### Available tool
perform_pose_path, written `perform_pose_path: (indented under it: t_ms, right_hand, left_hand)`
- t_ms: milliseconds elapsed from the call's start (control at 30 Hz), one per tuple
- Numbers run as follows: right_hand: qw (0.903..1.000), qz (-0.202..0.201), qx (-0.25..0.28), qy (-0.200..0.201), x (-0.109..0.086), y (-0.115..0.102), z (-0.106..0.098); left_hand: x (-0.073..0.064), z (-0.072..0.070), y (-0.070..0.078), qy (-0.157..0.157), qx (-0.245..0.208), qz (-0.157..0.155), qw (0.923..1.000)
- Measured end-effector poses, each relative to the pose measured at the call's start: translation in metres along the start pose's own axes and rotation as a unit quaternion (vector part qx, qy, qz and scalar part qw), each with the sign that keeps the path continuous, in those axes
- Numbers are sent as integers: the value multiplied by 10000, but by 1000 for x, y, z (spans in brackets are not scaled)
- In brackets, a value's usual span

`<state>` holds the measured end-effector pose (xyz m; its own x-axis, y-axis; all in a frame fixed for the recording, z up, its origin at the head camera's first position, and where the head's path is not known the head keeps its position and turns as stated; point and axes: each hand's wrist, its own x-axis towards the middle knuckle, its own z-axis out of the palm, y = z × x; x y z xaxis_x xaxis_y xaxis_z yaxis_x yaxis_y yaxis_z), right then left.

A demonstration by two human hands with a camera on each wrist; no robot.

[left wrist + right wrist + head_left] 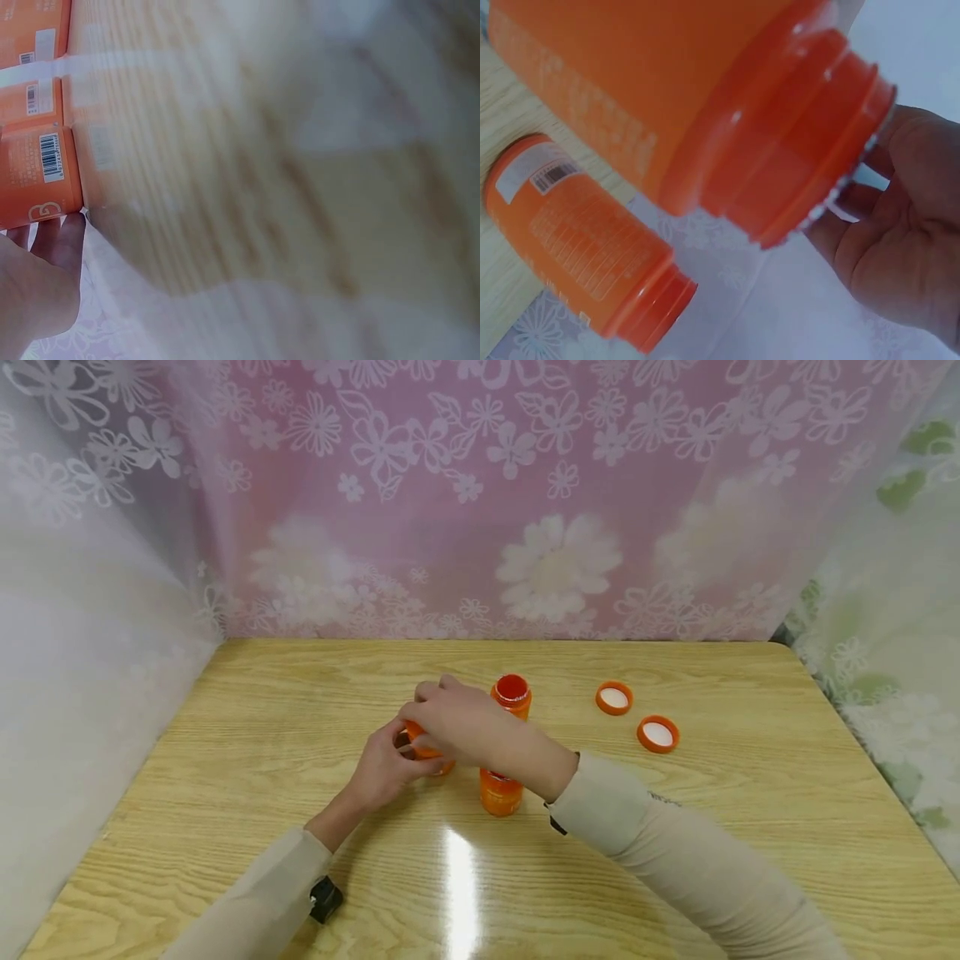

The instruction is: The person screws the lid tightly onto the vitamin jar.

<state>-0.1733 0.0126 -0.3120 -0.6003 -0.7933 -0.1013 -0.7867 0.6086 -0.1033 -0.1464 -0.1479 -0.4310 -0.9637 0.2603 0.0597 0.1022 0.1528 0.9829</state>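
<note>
My left hand (381, 768) grips the side of an orange bottle (447, 767); in the left wrist view its fingers reach the barcoded bottle from beside it. From above, my right hand (459, 717) curls its fingers over the orange cap (413, 728) on that bottle, hiding most of it. Just right of it stand two more orange bottles, uncapped: a back one (512, 693) with its mouth showing and a front one (501, 795), partly behind my right wrist. The right wrist view shows both bare necks, the larger with a ragged, silvery rim, and my right hand (907, 225) beyond.
Two orange caps with white liners lie upturned on the wooden table (675, 827), one farther back (614, 697) and one nearer (658, 734). A pink flowered curtain (420, 527) hangs along the table's back edge, with pale curtains at both sides.
</note>
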Motion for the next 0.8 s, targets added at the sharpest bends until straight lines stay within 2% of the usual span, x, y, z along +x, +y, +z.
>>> perform_pose_path:
  t_ms: [200, 367, 600, 800]
  right_hand:
    - [9979, 167, -262, 575, -4, -8, 6]
    - [9943, 494, -208, 916, -7, -16, 12]
    - [9904, 1038, -49, 915, -6, -27, 16]
    - [9895, 1019, -82, 1023, -7, -24, 20]
  left_hand:
    - [-1, 0, 1, 109, 163, -19, 9998]
    - [-2, 2, 2, 246, 308, -143, 9991]
    - [-3, 3, 2, 390, 297, -168, 9987]
    - [-3, 3, 1, 343, 388, -102, 9986]
